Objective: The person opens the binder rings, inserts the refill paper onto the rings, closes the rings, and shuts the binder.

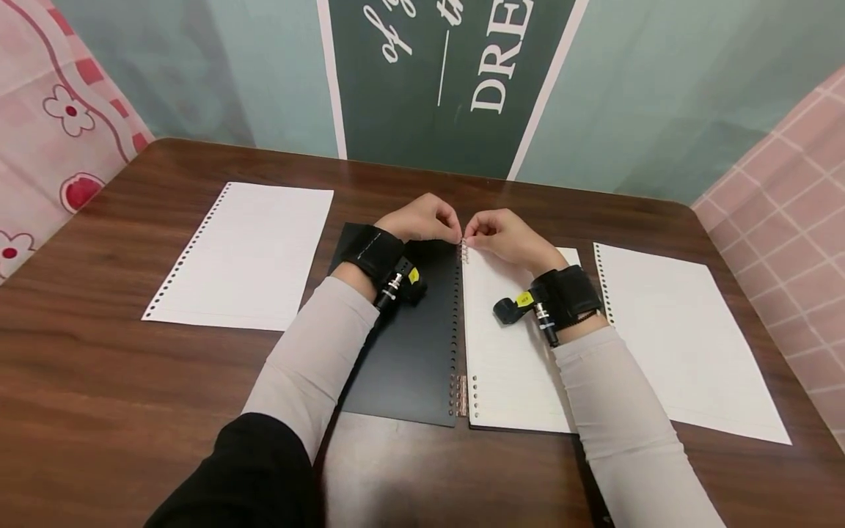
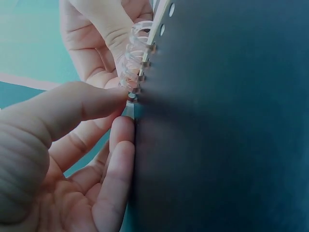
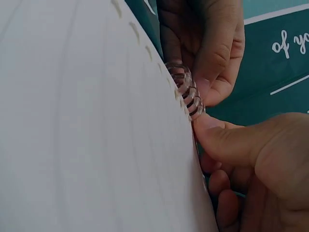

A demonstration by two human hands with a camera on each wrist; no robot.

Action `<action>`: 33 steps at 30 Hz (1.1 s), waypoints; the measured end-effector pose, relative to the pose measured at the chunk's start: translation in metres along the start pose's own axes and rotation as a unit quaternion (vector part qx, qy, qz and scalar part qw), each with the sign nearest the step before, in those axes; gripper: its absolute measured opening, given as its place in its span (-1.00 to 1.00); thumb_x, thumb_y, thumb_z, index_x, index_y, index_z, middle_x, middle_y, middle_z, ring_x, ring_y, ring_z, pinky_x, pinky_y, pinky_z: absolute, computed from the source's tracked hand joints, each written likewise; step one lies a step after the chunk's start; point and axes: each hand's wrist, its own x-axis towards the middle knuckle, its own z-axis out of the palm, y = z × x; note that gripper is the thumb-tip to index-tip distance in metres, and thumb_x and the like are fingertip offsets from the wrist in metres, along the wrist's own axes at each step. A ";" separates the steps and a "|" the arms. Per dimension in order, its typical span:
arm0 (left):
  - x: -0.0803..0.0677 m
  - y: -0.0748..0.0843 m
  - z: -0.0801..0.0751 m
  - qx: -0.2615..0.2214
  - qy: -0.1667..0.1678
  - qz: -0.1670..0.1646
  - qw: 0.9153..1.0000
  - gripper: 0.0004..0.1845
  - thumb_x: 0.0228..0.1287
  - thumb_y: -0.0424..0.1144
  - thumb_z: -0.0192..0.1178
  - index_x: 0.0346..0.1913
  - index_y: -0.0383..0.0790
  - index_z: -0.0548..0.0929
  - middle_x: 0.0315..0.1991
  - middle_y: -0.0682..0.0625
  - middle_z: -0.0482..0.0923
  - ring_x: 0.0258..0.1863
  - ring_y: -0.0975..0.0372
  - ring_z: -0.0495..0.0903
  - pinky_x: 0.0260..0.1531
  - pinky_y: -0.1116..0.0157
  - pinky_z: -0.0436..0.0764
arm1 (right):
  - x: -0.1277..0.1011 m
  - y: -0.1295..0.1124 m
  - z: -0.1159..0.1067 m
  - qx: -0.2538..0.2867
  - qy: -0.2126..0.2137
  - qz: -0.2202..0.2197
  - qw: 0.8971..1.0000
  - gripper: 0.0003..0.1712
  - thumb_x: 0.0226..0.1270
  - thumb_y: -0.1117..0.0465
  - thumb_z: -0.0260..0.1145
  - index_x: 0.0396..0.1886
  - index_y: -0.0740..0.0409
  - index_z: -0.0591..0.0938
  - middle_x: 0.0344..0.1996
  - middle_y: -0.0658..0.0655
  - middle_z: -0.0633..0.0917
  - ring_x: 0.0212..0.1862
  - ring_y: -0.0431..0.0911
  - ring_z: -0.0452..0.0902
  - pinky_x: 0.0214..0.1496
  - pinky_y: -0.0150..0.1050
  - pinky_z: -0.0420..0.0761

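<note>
While my left hand (image 1: 422,218) and right hand (image 1: 505,233) both pinch the clear binder ring strip (image 1: 464,251) between them | springy, slippery plastic | grip the ends, fingertips only.

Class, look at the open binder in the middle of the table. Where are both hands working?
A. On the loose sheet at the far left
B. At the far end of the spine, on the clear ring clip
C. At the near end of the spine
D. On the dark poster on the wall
B: the left hand and right hand meet at the spine's far end, fingertips on the clear ring clip between black cover and lined pages.
</note>
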 end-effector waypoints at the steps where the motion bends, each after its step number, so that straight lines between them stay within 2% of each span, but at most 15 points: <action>1: -0.001 0.000 0.000 -0.002 0.001 0.003 1.000 -0.95 0.18 -0.44 0.29 -0.34 -0.39 0.72 -0.52 0.15 0.55 -0.44 0.31 0.39 -0.39 0.43 0.35 | 0.001 -0.001 0.001 -0.001 0.002 -0.002 1.000 -0.93 0.41 0.32 0.26 -0.20 0.25 0.63 -0.52 0.03 0.47 -0.38 -0.11 0.32 -0.23 -0.26 0.30; 8: -0.001 0.001 -0.001 -0.011 -0.002 0.016 1.000 -0.96 0.18 -0.48 0.28 -0.38 -0.36 0.71 -0.53 0.15 0.57 -0.43 0.33 0.44 -0.34 0.44 0.40 | 0.002 -0.007 0.002 -0.021 0.008 -0.013 1.000 -0.97 0.39 0.37 0.26 -0.23 0.27 0.62 -0.54 0.03 0.44 -0.40 -0.11 0.31 -0.24 -0.25 0.28; 18: 0.001 -0.006 -0.003 -0.007 -0.038 0.056 0.998 -0.94 0.22 -0.54 0.23 -0.33 -0.38 0.67 -0.47 0.09 0.60 -0.43 0.33 0.47 -0.30 0.43 0.46 | -0.001 -0.010 0.004 -0.016 0.016 0.005 1.000 -0.95 0.38 0.40 0.25 -0.29 0.22 0.61 -0.55 0.02 0.43 -0.40 -0.10 0.31 -0.24 -0.23 0.28; 21: -0.001 -0.008 -0.004 -0.002 -0.037 0.053 0.998 -0.95 0.23 -0.54 0.21 -0.31 -0.40 0.66 -0.46 0.08 0.60 -0.43 0.33 0.47 -0.30 0.43 0.46 | 0.001 -0.011 0.006 -0.015 0.014 0.009 1.000 -0.97 0.39 0.38 0.26 -0.28 0.22 0.62 -0.55 0.02 0.43 -0.39 -0.10 0.31 -0.24 -0.23 0.27; 25: -0.002 -0.011 -0.004 -0.021 -0.053 0.043 0.997 -0.93 0.23 -0.51 0.22 -0.24 -0.40 0.64 -0.39 0.03 0.62 -0.38 0.31 0.51 -0.26 0.42 0.49 | 0.002 -0.009 0.005 -0.013 0.009 0.026 1.000 -0.95 0.39 0.33 0.28 -0.23 0.24 0.62 -0.51 0.03 0.46 -0.36 -0.10 0.32 -0.24 -0.25 0.29; 29: -0.004 -0.006 -0.003 -0.035 -0.091 0.026 0.995 -0.87 0.20 -0.43 0.28 -0.19 -0.34 0.60 -0.34 0.04 0.58 -0.35 0.30 0.50 -0.26 0.42 0.47 | 0.000 -0.005 -0.002 0.005 -0.006 0.041 0.999 -0.89 0.41 0.26 0.27 -0.18 0.23 0.58 -0.43 0.03 0.51 -0.30 -0.09 0.33 -0.22 -0.25 0.32; 33: -0.005 -0.002 -0.005 -0.005 -0.120 0.025 0.992 -0.87 0.17 -0.37 0.34 -0.31 -0.25 0.56 -0.45 0.08 0.48 -0.43 0.30 0.40 -0.35 0.41 0.37 | -0.002 0.000 -0.007 0.028 -0.041 0.031 0.998 -0.87 0.40 0.22 0.27 -0.19 0.20 0.61 -0.37 0.02 0.59 -0.19 -0.08 0.36 -0.09 -0.20 0.31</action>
